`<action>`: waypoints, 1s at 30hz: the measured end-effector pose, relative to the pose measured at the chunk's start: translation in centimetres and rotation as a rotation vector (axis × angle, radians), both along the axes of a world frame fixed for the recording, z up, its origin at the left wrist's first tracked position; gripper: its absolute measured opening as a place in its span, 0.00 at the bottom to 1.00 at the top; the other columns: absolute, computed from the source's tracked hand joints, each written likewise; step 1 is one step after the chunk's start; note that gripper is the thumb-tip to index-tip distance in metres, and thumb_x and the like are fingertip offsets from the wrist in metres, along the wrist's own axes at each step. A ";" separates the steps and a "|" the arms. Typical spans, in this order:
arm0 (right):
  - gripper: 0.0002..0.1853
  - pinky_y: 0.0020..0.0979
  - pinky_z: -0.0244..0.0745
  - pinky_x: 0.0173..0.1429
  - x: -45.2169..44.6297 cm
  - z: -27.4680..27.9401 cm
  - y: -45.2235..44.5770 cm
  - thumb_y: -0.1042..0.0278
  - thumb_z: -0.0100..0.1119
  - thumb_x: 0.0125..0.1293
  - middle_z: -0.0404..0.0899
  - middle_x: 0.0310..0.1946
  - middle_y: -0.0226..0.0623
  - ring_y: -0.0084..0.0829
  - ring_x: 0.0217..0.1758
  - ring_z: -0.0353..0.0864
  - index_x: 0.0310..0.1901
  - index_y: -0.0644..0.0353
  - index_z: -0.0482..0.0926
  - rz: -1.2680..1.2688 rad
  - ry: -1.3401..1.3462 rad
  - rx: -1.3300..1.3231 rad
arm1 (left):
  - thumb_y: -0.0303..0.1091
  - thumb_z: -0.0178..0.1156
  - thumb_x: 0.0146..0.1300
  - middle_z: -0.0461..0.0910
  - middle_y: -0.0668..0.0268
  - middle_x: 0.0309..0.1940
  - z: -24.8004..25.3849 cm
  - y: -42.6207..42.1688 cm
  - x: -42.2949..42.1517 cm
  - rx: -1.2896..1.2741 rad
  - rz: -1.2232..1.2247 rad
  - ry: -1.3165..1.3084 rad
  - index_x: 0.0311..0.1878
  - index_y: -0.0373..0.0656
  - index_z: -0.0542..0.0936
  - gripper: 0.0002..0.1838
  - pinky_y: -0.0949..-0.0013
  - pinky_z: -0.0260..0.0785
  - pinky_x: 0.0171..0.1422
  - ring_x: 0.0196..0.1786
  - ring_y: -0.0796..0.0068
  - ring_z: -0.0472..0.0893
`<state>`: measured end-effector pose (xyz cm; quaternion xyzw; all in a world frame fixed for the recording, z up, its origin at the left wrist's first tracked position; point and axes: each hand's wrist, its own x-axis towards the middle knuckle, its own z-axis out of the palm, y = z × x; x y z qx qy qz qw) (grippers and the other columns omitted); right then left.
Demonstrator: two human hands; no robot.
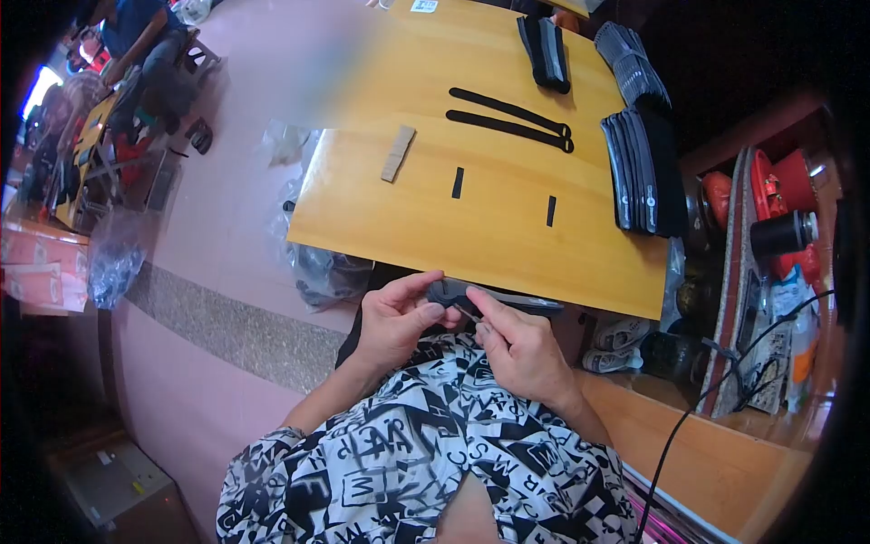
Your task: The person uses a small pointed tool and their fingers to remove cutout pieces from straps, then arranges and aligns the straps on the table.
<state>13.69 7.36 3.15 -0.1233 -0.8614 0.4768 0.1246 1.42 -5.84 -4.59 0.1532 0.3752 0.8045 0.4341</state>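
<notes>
Both hands meet just in front of the wooden table's [435,240] near edge, above my lap. My left hand [394,317] has its thumb and fingers curled around a small dark piece [444,290], whose kind is hard to make out. In my right hand [526,349], a thin, metallic-looking tool [467,314] is pinched, its tip pointing toward the left fingers. Past the hands, two short black strips [458,182] [551,211] lie apart on the tabletop. Beyond them are two long black straps [509,105] [507,131] with loops at their right ends.
A beige segmented strip [398,153] lies at the table's left. Bundles of black and grey straps [544,54] [633,63] [639,172] stand along the back and right. Plastic bags [326,267] sit by the left edge. Shoes [616,344] and a cable [675,426] are at right.
</notes>
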 end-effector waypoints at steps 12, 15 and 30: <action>0.20 0.32 0.73 0.49 0.4 0.0 -0.4 0.80 0.50 0.57 0.76 0.45 0.56 0.44 0.47 0.79 0.54 0.67 0.70 0.045 -0.072 0.022 | 0.20 0.58 0.57 0.79 0.53 0.38 0.6 -0.2 0.7 0.017 -0.029 0.071 0.55 0.31 0.70 0.21 0.66 0.77 0.45 0.38 0.67 0.81; 0.20 0.32 0.73 0.49 0.4 -0.2 -0.4 0.81 0.50 0.56 0.76 0.45 0.56 0.44 0.47 0.80 0.53 0.68 0.71 0.041 -0.074 -0.022 | 0.20 0.58 0.57 0.79 0.54 0.39 0.4 -0.3 0.7 0.015 -0.032 0.077 0.55 0.31 0.70 0.21 0.66 0.77 0.45 0.39 0.67 0.81; 0.22 0.32 0.73 0.34 -0.1 -2.4 -2.1 0.83 0.49 0.56 0.76 0.27 0.48 0.39 0.29 0.79 0.55 0.68 0.70 -0.053 -0.013 0.168 | 0.16 0.55 0.56 0.74 0.56 0.44 1.2 -0.1 1.6 -0.188 0.165 0.553 0.52 0.29 0.71 0.18 0.72 0.75 0.43 0.39 0.71 0.80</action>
